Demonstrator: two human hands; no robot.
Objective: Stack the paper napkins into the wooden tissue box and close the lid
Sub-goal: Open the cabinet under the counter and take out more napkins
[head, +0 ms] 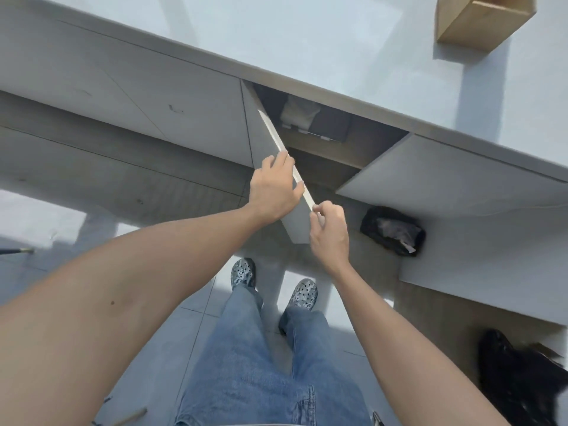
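Nearest to us, below both hands, our jeans (261,364) run down to a pair of grey perforated clogs (302,295) planted on the pale tiled floor (190,321). Our right hand (330,238) is closed around the lower corner of the white cabinet door (296,222), thumb and fingers pinched on its thin edge. Just up that same edge, our left hand (273,187) lies over the door with the fingers curled onto the rim, pressed against it rather than spread. The door stands swung out towards us, edge-on between the two hands. To the right of the right hand, a crumpled black bag (393,230) sits on a low shelf, and another dark bag (522,379) lies further right and closer to us. Beyond the left hand's fingertips the cabinet opening (335,149) shows a dim interior, where a pale folded bundle (299,113) rests beside a dark box (330,126); we cannot tell whether the bundle is the napkins. A second white door (445,176) hangs open to the right of the opening. Farther still, above the grip, stretches the light countertop (307,41). The wooden tissue box (479,23) stands on it, far up and right of both hands, well apart from them, partly cut off by the frame's top edge.
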